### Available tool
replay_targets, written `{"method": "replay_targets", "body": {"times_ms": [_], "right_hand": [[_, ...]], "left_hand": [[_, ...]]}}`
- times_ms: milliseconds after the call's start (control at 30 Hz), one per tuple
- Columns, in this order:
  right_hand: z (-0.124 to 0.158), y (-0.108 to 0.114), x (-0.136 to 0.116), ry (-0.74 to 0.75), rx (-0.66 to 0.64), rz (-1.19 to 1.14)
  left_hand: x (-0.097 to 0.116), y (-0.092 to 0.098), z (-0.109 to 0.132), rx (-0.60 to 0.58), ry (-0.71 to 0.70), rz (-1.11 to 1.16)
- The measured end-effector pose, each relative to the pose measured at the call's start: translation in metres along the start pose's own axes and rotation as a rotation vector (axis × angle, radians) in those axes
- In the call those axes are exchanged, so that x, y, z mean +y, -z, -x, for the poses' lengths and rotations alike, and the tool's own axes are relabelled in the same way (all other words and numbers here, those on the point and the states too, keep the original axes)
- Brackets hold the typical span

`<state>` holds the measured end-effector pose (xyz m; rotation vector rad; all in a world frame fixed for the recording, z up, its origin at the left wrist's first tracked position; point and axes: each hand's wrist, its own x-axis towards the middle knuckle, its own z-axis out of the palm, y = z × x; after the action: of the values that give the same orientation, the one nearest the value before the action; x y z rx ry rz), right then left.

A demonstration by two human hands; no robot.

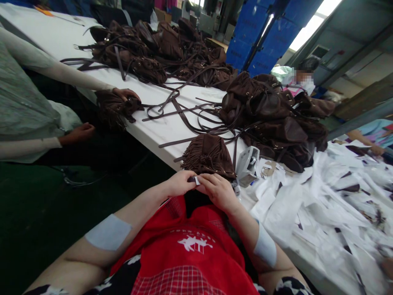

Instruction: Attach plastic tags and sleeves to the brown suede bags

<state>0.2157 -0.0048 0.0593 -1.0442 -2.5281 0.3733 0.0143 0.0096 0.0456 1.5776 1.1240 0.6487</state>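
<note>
In the lower middle of the head view, my two hands meet above my lap at the table's edge. My left hand (181,182) is closed in a pinch on a small dark piece with a white tab (197,180). The fingers of my right hand (218,191) are bent and closed against the white end of it; my fingers cover much of the piece. Just beyond my hands, a dark brown fringed bag (208,153) lies on the white table (159,133), its straps trailing away across the surface.
Heaped brown bags (267,106) sit to the right, with more bags (166,45) behind. A grey-white tape dispenser-like object (249,164) stands beside white paper scraps (294,200). On the left, a co-worker's hand (124,94) rests on another fringed bag (112,108).
</note>
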Motion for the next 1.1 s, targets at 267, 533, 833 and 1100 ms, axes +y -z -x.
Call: {"method": "replay_targets", "body": {"times_ms": [267, 533, 833, 1100], "right_hand": [[0.009, -0.008, 0.013, -0.013, 0.148, -0.105], [0.017, -0.026, -0.006, -0.181, 0.353, -0.402], [0.065, 0.020, 0.073, -0.663, 0.940, -0.147], [0.084, 0.027, 0.150, -0.988, 0.916, -0.358]], "left_hand": [[0.009, 0.001, 0.000, -0.097, 0.131, 0.402], [0.005, -0.004, 0.000, -0.102, 0.131, 0.362], [0.007, -0.006, 0.004, -0.005, 0.156, 0.345], [0.001, -0.012, 0.002, 0.017, 0.178, 0.307]]}}
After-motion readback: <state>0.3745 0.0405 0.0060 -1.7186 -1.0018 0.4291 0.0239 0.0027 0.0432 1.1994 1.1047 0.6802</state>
